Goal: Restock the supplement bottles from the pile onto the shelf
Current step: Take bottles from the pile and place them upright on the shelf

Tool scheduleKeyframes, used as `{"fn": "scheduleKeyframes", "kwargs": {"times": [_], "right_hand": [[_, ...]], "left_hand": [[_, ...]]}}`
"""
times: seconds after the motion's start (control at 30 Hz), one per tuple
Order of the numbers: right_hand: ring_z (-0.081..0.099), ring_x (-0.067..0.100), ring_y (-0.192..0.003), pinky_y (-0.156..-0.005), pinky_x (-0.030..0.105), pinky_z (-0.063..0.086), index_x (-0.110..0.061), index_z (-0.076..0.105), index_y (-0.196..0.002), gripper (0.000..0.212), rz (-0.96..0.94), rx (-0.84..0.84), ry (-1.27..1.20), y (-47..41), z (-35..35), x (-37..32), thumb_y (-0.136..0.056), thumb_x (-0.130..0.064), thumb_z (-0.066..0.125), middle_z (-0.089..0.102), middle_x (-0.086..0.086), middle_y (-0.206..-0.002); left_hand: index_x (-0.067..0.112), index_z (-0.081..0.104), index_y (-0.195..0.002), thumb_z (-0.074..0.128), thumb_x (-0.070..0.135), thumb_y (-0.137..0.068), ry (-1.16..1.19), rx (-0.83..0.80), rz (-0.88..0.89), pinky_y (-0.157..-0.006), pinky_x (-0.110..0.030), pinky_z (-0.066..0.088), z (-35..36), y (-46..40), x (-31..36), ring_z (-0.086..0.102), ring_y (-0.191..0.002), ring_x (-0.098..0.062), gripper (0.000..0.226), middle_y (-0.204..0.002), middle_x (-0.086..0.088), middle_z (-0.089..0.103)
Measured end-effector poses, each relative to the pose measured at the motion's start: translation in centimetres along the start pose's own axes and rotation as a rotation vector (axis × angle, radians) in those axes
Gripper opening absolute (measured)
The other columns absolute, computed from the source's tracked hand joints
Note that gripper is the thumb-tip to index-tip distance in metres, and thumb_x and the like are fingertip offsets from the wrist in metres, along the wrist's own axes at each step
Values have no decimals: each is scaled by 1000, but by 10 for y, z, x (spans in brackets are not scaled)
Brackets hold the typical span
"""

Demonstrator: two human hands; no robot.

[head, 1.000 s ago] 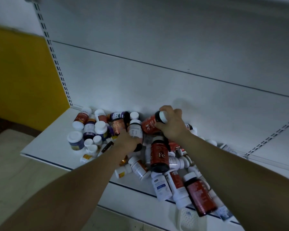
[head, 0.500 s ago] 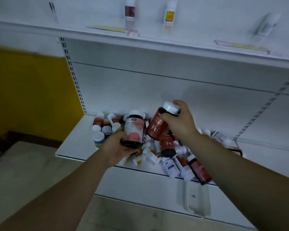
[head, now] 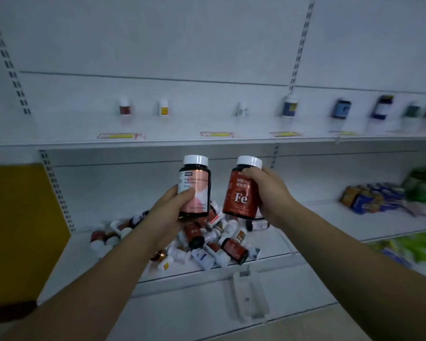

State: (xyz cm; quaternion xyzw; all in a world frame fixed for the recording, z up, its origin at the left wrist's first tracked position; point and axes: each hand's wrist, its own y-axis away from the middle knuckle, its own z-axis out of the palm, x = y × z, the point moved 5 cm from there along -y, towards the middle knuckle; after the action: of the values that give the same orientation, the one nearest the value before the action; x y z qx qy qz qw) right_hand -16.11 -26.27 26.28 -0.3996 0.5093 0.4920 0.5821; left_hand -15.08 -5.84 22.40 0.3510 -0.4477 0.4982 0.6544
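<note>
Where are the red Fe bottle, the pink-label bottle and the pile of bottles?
Red Fe bottle with white cap (head: 241, 195), head view, on its red label.
Dark bottle with pink label (head: 197, 190), head view, on its label.
Pile of bottles (head: 207, 244), head view, on a bottle lying mid-pile.

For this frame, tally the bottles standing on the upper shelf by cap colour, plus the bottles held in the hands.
White-capped bottles on the upper shelf: 4
Dark-capped, blurred: 4
Bottles held: 2, pink-label bottle in left hand, red Fe bottle in right hand
Total: 10
</note>
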Motion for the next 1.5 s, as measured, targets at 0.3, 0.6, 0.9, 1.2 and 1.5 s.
{"fn": "scheduleKeyframes", "kwargs": {"times": [0.3,0.6,0.9,1.2,1.5], "right_hand": [[72,25,-81,-63,39,56,-22,61,-107,45,-177,247,-54,77,-237,-117,-65,-37,66,73,7,-92],[70,26,-81,-61,38,56,-24,52,-106,22,-292,505,82,149,-473,-164,-87,-28,61,66,11,-100],[70,27,-84,-66,40,58,-27,55,-112,27,-322,656,81,124,-631,-169,-86,-26,63,68,10,-101],[71,22,-81,-60,34,55,-31,59,-109,25,-325,827,102,27,-794,-188,-85,-32,64,71,4,-96],[72,15,-75,-58,30,55,-35,58,-106,23,-338,977,150,-4,-996,-229,-84,-34,64,71,-2,-92]], "left_hand": [[12,51,-118,42,16,-94,28,-366,-61,-78,-49,52,284,-4,-11,61,-89,-34,26,-103,-19,60],[13,40,-125,49,-1,-86,34,-646,-100,-75,-48,56,537,8,-102,65,-85,-32,43,-110,-18,60],[26,40,-120,59,-10,-80,32,-720,-81,-61,-32,56,689,-50,-176,67,-83,-24,57,-107,-11,61],[18,31,-134,61,-8,-80,11,-883,-146,-54,-27,54,843,-166,-240,70,-69,-19,68,-104,-13,61],[26,35,-132,52,12,-86,-19,-1101,-357,-75,-51,53,1055,-229,-320,64,-88,-33,51,-113,-15,59]]}}
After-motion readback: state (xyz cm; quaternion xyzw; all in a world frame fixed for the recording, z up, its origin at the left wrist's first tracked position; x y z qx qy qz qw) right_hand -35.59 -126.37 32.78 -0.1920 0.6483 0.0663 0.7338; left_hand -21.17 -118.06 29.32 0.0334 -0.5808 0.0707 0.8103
